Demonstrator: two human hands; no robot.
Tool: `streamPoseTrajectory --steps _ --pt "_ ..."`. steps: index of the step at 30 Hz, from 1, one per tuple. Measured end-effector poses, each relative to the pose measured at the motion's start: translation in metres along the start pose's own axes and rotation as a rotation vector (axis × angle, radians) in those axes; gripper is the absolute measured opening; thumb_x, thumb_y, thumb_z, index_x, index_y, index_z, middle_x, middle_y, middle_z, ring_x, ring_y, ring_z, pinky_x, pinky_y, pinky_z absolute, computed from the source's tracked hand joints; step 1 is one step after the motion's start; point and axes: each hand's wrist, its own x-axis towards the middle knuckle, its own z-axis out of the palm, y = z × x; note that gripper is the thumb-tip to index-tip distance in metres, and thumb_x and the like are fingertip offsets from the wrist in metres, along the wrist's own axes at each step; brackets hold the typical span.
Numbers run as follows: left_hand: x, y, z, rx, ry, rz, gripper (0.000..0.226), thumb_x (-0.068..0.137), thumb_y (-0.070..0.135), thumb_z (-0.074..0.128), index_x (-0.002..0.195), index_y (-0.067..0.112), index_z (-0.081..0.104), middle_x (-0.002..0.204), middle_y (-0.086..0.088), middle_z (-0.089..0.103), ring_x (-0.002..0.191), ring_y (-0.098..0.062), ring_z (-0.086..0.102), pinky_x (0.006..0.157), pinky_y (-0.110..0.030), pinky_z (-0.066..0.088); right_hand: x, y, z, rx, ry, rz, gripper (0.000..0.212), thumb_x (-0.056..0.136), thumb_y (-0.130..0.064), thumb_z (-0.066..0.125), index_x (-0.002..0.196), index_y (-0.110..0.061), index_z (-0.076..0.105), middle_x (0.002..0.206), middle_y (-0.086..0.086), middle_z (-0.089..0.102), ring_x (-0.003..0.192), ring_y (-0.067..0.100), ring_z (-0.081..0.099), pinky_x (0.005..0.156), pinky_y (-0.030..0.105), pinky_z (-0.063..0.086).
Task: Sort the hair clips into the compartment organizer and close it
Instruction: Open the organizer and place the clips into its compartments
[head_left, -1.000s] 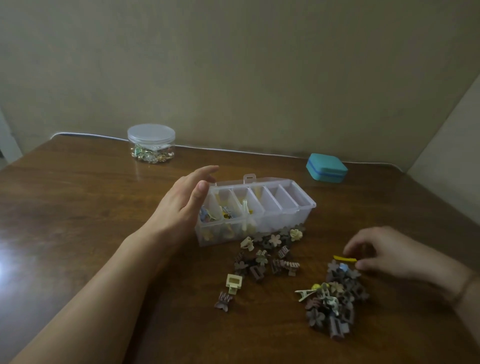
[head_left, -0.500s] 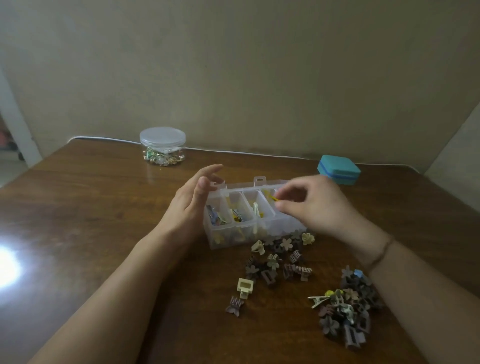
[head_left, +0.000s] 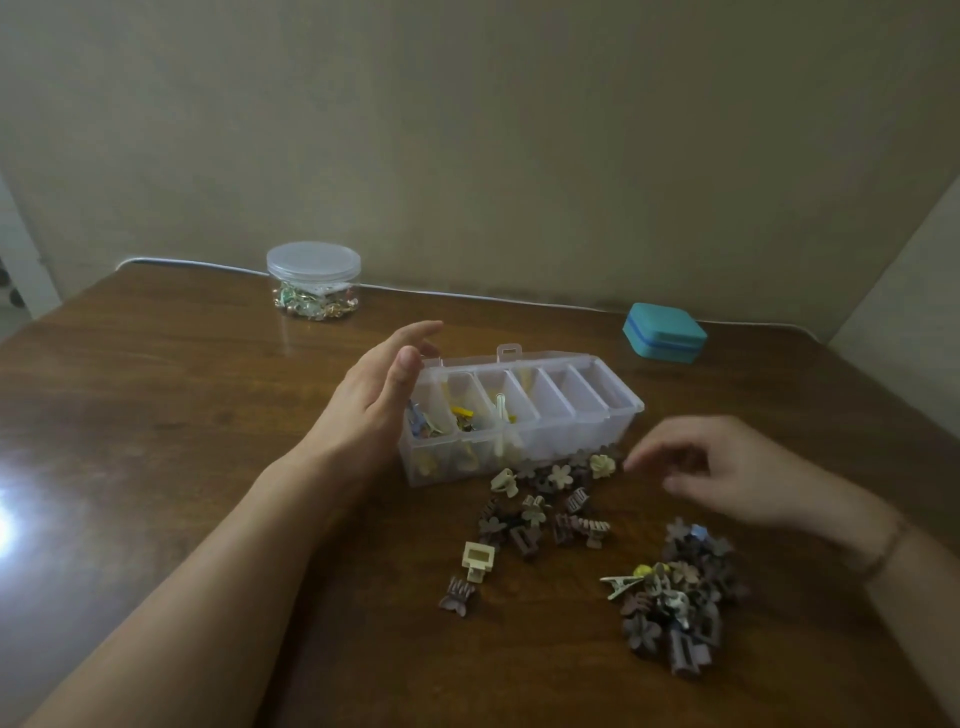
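The right hand (head_left: 727, 470) hovers empty, fingers loosely curled, just right of the organizer (head_left: 519, 415); the left hand (head_left: 374, 410), open and gripping nothing, braces its left end. Loose hair clips (head_left: 550, 506) lie in front of the organizer, touching its wall. A careless reach could scatter them or nudge the unlatched box

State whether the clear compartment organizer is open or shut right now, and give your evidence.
Open. The compartment organizer shows its dividers and clips uncovered from above, and its lid is swung back behind the far edge, latch tab sticking up.
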Motion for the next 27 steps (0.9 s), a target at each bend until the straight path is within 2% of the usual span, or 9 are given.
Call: streamPoseTrajectory --steps 2,4,7,11,15,18,21,24,27 --pt "0.000 -0.002 0.001 0.008 -0.004 -0.010 0.078 0.080 0.088 0.017 0.139 0.044 0.044 0.128 0.010 0.057 0.123 -0.012 0.052 0.101 -0.051 0.046 -0.019 0.016 0.004 -0.016 -0.118 -0.007 0.050 0.087 -0.002 0.060 0.102 -0.050 0.066 0.117 -0.029 0.055 0.110 -0.002 0.053 0.088 0.023 0.050" --pt "0.001 -0.004 0.001 0.036 -0.004 -0.006 0.074 0.082 0.086 0.016 0.138 0.048 0.043 0.128 0.011 0.057 0.125 -0.015 0.051 0.101 -0.054 0.045 -0.032 0.027 0.008 -0.047 -0.147 0.009 0.046 0.090 -0.008 0.059 0.104 -0.051 0.064 0.119 -0.037 0.049 0.118 -0.011 0.045 0.094 0.015 0.044" --pt "0.000 -0.004 0.002 0.037 -0.014 -0.006 0.074 0.081 0.086 0.016 0.138 0.047 0.044 0.127 0.011 0.057 0.124 -0.016 0.051 0.100 -0.055 0.046 -0.038 0.038 0.011 -0.047 -0.060 0.058 0.042 0.090 -0.019 0.063 0.109 -0.056 0.056 0.115 -0.036 0.054 0.112 -0.015 0.047 0.093 0.019 0.047" --pt "-0.001 -0.001 0.002 0.041 -0.011 0.003 0.076 0.081 0.087 0.017 0.138 0.045 0.044 0.127 0.010 0.058 0.124 -0.017 0.052 0.100 -0.055 0.046 -0.037 0.035 0.015 -0.067 -0.047 0.120 0.044 0.086 -0.029 0.068 0.110 -0.061 0.049 0.116 -0.029 0.055 0.099 -0.007 0.056 0.081 0.021 0.053" --pt "0.000 -0.001 0.002 0.068 -0.017 0.016 0.077 0.082 0.086 0.016 0.140 0.043 0.044 0.127 0.011 0.058 0.124 -0.018 0.051 0.099 -0.056 0.045 -0.032 0.028 0.018 -0.020 -0.043 0.175 0.053 0.086 -0.015 0.068 0.116 -0.054 0.048 0.104 -0.014 0.059 0.080 0.009 0.063 0.068 0.019 0.054" --pt "0.000 -0.001 0.002 0.069 -0.019 0.011 0.079 0.081 0.086 0.016 0.140 0.042 0.043 0.127 0.011 0.058 0.125 -0.017 0.051 0.100 -0.056 0.045 -0.028 0.029 0.019 0.028 -0.061 0.218 0.061 0.085 -0.009 0.069 0.123 -0.050 0.045 0.096 -0.008 0.060 0.082 0.011 0.062 0.072 0.023 0.055" --pt "-0.001 0.000 0.003 0.077 -0.017 0.012 0.079 0.081 0.087 0.016 0.140 0.042 0.043 0.126 0.012 0.057 0.125 -0.016 0.050 0.101 -0.055 0.044 -0.025 0.034 0.021 0.077 -0.030 0.238 0.060 0.084 -0.007 0.070 0.121 -0.050 0.048 0.093 -0.006 0.061 0.084 0.013 0.063 0.077 0.030 0.056" --pt "-0.001 0.001 0.002 0.086 -0.016 0.007 0.079 0.081 0.087 0.015 0.141 0.042 0.042 0.127 0.012 0.057 0.125 -0.016 0.050 0.102 -0.056 0.043 -0.026 0.039 0.013 0.167 -0.009 0.252 0.058 0.082 -0.004 0.071 0.117 -0.047 0.054 0.091 -0.003 0.063 0.085 0.014 0.063 0.073 0.026 0.055" --pt "-0.002 0.001 0.001 0.091 -0.002 0.026 0.078 0.083 0.084 0.014 0.141 0.041 0.043 0.126 0.012 0.058 0.124 -0.015 0.051 0.102 -0.056 0.042 -0.021 0.033 -0.008 0.138 0.058 0.214 0.061 0.077 -0.003 0.075 0.109 -0.051 0.055 0.090 -0.002 0.064 0.085 0.014 0.063 0.074 0.028 0.055"
